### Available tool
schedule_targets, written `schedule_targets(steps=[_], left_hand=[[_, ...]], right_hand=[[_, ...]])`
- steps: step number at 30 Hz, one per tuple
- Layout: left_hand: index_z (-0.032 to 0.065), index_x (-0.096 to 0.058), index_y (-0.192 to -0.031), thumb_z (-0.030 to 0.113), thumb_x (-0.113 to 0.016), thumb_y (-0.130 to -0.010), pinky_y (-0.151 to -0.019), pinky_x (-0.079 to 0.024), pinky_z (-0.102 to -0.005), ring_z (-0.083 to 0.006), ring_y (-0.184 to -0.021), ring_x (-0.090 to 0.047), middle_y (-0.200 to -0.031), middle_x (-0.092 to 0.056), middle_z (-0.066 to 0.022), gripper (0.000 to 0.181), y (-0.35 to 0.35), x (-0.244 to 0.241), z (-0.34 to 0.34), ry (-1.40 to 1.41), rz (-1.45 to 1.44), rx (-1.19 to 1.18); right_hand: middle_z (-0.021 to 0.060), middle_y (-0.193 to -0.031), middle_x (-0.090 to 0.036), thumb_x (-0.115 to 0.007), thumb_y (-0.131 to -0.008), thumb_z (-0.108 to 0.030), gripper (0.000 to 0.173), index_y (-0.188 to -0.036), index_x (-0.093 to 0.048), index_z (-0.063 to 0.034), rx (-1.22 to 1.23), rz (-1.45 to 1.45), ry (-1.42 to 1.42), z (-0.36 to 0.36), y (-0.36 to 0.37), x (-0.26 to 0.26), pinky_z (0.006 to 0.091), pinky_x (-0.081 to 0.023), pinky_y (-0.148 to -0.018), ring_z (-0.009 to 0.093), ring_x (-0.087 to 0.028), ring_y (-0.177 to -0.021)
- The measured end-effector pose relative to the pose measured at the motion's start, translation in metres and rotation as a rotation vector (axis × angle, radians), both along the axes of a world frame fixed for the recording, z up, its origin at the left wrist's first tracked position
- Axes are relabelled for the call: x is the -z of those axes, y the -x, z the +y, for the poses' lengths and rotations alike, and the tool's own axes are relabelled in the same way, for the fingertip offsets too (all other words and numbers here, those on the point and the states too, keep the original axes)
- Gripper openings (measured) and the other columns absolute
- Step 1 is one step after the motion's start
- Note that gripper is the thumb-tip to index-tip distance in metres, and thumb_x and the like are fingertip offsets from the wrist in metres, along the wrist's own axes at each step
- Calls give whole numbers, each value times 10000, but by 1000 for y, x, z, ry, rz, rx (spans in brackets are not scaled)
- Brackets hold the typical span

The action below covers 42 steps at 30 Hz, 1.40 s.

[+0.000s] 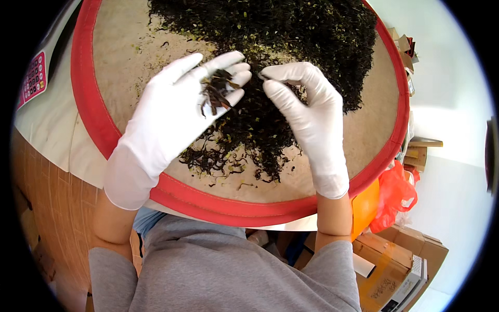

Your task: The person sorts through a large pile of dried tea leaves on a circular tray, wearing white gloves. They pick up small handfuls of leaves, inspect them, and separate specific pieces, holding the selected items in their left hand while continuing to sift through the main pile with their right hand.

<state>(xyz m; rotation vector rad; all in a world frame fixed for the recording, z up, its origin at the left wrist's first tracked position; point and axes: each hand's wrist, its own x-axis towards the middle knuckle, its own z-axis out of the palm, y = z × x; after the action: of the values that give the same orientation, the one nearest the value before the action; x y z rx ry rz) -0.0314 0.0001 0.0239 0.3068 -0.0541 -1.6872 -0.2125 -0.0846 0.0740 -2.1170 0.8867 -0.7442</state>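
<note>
A large round tray with a red fabric rim lies before me, bearing a heap of dark dried leaves, probably tea, with yellow-green bits among them. My left hand, in a white glove, is palm up over the tray, with a small clump of dark leaves lying on its fingers. To its right, my white-gloved right hand pinches a small dark piece between thumb and forefinger. Below both hands, loose twisted leaves are spread on the tray's beige surface.
The tray rests on a pale tabletop. At the far left is a pink calculator. To the right are a red plastic bag, an orange sheet-like item and cardboard boxes beside a white wall.
</note>
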Motion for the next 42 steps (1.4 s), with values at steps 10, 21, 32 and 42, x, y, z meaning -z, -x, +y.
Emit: schedule_targets(steps=[10,21,32,42], left_hand=[[-101,-351,-1427,251,-249,-1065,-1074,-414,-390,-263,-1215,-530,-1336,-520,-207,516,1,5,-1,-23,11,58],[-129,-307,-1433,94,-254,-1054,-1121,-369,-398,-293,-1339,-434,-1455,-405,-239,442,-20,7,1,-100,45,-286],[-80,-290,-1468,99,-255,-1045,-1156,-323,-389,-268,-1352,-407,-1482,-384,-206,460,-27,21,-3,0,155,-207],[-79,-341,-1444,114,-307,-1041,-1124,-361,-401,-266,-1318,-452,-1431,-450,-185,449,-30,25,1,67,176,-150]], right_hand=[[145,-1039,-663,-682,-849,-98,243,-1086,-689,-49,-49,291,511,-15,17,-3,391,-478,-875,329,-605,-975],[120,-1055,-674,-700,-821,-81,256,-1075,-724,-79,-249,565,-128,-6,76,-25,331,-515,-863,268,-641,-983],[144,-836,-682,-690,-839,-212,168,-855,-725,-49,40,410,335,-47,31,30,383,-536,-749,318,-667,-823],[128,-903,-699,-669,-873,-227,239,-929,-700,4,-73,573,9,-61,8,44,316,-511,-809,224,-662,-861]])
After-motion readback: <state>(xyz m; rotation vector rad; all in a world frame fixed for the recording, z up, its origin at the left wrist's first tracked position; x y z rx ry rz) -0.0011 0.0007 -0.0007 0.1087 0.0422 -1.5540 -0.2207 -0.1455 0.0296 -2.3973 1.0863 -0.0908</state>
